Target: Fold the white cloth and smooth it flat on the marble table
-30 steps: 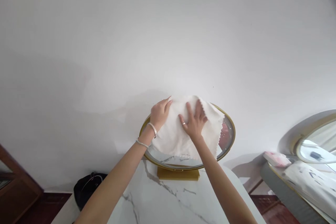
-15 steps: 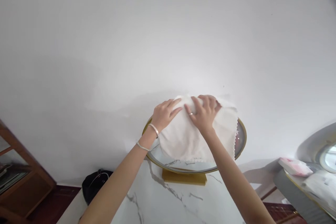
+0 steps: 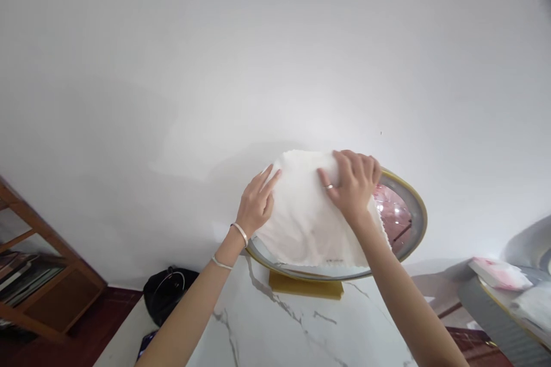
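A white cloth (image 3: 310,212) with a scalloped edge lies draped over the front of a round, gold-rimmed mirror (image 3: 415,206). My right hand (image 3: 355,186), a ring on one finger, hooks its fingers over the mirror's upper edge, with the thumb on the front; cloth is caught under it. At the cloth's upper left edge is my left hand (image 3: 256,200), its fingers fairly straight and holding the margin against the mirror's side. Most of the mirror's glass is hidden; a reddish reflection shows at the right. Its gold base (image 3: 305,285) rests on a marble-patterned table (image 3: 275,332).
A white wall (image 3: 275,57) rises close behind the mirror. A black bag (image 3: 166,292) sits at the table's left edge. To the left stands a wooden cabinet (image 3: 47,281); at right, a pink-and-white tissue pack (image 3: 501,272) lies on a grey cabinet (image 3: 486,312).
My hands have moved apart, the left one leftward and down, the right one rightward along the rim. The cloth is smoother, and more of the mirror's right side shows.
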`<state>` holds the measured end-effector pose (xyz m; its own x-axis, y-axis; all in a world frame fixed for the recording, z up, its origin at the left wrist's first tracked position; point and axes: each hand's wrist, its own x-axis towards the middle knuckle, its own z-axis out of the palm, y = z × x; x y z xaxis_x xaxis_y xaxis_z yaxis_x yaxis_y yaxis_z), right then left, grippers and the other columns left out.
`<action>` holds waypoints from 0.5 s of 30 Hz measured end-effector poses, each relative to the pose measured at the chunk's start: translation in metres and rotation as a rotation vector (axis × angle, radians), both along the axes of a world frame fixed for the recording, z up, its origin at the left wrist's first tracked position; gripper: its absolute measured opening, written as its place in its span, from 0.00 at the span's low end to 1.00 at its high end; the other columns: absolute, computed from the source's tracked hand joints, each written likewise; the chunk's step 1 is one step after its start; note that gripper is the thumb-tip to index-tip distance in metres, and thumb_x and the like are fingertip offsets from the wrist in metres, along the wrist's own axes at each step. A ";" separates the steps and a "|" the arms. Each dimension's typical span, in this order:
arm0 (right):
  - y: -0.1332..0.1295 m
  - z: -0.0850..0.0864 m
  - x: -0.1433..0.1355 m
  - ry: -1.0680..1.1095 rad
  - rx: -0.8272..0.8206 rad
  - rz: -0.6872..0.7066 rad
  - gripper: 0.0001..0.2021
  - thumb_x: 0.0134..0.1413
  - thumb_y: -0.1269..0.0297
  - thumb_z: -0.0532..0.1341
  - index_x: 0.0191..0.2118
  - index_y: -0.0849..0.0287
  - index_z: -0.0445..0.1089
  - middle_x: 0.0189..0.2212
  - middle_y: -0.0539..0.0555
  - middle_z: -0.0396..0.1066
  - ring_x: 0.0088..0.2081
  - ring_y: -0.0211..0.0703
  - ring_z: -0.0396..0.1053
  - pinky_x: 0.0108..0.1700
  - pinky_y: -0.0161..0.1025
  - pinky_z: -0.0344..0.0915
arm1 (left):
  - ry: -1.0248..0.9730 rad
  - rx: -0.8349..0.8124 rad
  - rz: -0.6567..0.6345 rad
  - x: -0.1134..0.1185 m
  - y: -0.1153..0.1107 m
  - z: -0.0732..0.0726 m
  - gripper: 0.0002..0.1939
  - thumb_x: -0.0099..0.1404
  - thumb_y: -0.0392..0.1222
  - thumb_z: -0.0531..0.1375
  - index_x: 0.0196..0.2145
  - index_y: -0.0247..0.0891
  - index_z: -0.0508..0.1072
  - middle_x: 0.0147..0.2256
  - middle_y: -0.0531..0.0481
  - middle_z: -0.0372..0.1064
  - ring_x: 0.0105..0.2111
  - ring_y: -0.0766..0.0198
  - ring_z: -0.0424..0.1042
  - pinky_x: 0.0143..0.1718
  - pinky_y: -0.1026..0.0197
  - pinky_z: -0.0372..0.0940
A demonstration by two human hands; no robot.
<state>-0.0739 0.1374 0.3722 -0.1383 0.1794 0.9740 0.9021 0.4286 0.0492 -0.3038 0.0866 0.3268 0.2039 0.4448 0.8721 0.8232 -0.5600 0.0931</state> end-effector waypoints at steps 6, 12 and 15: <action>0.001 -0.018 0.004 0.079 0.204 -0.016 0.17 0.65 0.57 0.51 0.51 0.57 0.70 0.52 0.61 0.68 0.58 0.56 0.61 0.61 0.61 0.51 | 0.000 0.051 0.031 0.035 0.015 0.042 0.20 0.72 0.47 0.48 0.58 0.42 0.66 0.52 0.44 0.71 0.53 0.59 0.69 0.50 0.56 0.66; -0.012 -0.062 -0.056 -0.323 -0.186 0.349 0.22 0.66 0.62 0.48 0.63 0.51 0.60 0.63 0.55 0.58 0.67 0.53 0.48 0.65 0.57 0.49 | -0.270 0.043 0.030 -0.006 0.004 -0.017 0.20 0.72 0.45 0.49 0.59 0.44 0.65 0.54 0.46 0.70 0.54 0.60 0.69 0.54 0.55 0.67; -0.024 -0.109 -0.076 -0.559 -0.509 0.565 0.22 0.68 0.61 0.48 0.65 0.45 0.55 0.64 0.50 0.57 0.66 0.49 0.52 0.64 0.53 0.53 | -0.476 -0.026 0.168 -0.028 -0.010 -0.089 0.23 0.72 0.46 0.50 0.63 0.42 0.60 0.57 0.42 0.67 0.56 0.57 0.68 0.54 0.53 0.67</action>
